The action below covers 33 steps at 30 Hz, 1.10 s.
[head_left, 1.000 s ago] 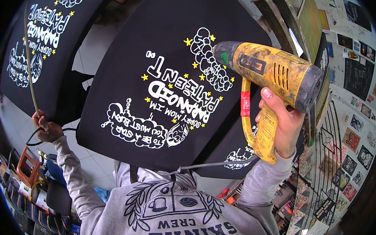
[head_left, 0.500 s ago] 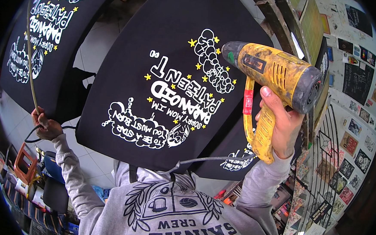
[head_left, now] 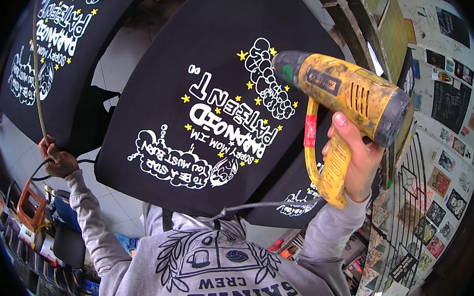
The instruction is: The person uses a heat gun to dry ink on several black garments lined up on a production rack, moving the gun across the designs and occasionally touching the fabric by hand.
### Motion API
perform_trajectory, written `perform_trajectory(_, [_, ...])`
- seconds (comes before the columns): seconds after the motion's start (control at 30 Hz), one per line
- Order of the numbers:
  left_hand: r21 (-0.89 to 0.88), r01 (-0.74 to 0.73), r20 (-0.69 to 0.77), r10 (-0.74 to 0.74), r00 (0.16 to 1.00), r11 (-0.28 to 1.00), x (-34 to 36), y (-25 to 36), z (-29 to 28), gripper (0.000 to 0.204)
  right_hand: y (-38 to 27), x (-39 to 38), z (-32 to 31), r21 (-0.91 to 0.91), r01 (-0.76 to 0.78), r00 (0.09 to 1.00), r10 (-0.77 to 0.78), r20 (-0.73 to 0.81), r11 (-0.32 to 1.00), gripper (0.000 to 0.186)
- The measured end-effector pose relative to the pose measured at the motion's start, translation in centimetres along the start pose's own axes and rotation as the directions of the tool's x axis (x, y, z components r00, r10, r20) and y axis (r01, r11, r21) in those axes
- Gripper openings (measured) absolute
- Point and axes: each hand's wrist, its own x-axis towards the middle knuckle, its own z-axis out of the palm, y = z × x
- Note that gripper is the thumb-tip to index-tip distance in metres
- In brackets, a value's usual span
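My right hand (head_left: 361,164) is closed round the handle of a worn yellow heat gun (head_left: 338,89) with a dark nozzle. Its nozzle points left over a black printed T-shirt (head_left: 153,94) stretched on a board, close to the cloud-shaped print and yellow stars. A grey cord (head_left: 260,205) runs left from below the gun's handle. On the left, my left hand (head_left: 60,161) grips the lower end of a thin pale stick (head_left: 39,76), which rises in front of a second black printed T-shirt (head_left: 91,41). A dark cord (head_left: 42,178) loops beside that hand.
Part of another printed black T-shirt (head_left: 298,206) shows under the right forearm. A metal frame (head_left: 358,25) and a wall with pinned prints (head_left: 451,107) stand on the right. At lower left are an orange-brown frame (head_left: 30,208) and a dark chair (head_left: 70,246) on a tiled floor.
The heat gun in my right hand has shifted slightly left, its back end dipping a little. My left hand and the stick have stayed nearly where they were.
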Motion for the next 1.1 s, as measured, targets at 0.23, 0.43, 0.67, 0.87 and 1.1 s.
perform_trajectory(0.23, [-0.015, 0.017, 0.016, -0.016, 1.000, 1.000, 0.0, -0.1, -0.1, 0.042, 0.3, 1.4, 0.6, 0.005, 0.131, 0.991, -0.131, 0.012, 0.991, 0.032])
perform_trajectory(0.43, [-0.012, 0.005, 0.014, -0.005, 1.000, 1.000, 0.2, 0.1, -0.1, 0.041, -0.3, 1.8, 1.0, -0.013, 0.088, 0.996, -0.087, 0.037, 0.996, 0.033])
perform_trajectory(0.67, [-0.016, -0.009, -0.004, 0.009, 1.000, 1.000, -0.2, 0.3, 0.1, 0.042, -0.8, 1.8, 1.5, -0.044, 0.099, 0.995, -0.097, 0.027, 0.994, 0.032])
perform_trajectory(0.87, [0.035, -0.006, -0.004, 0.006, 1.000, 0.999, 0.0, 0.2, 0.0, 0.041, -1.1, 1.5, 1.4, -0.011, 0.065, 0.995, -0.064, 0.074, 0.998, 0.035])
perform_trajectory(1.1, [0.063, 0.009, 0.014, -0.010, 1.000, 0.998, -0.2, -0.7, -0.3, 0.041, -1.2, 1.6, 1.6, -0.020, 0.057, 0.997, -0.055, 0.053, 0.998, 0.035])
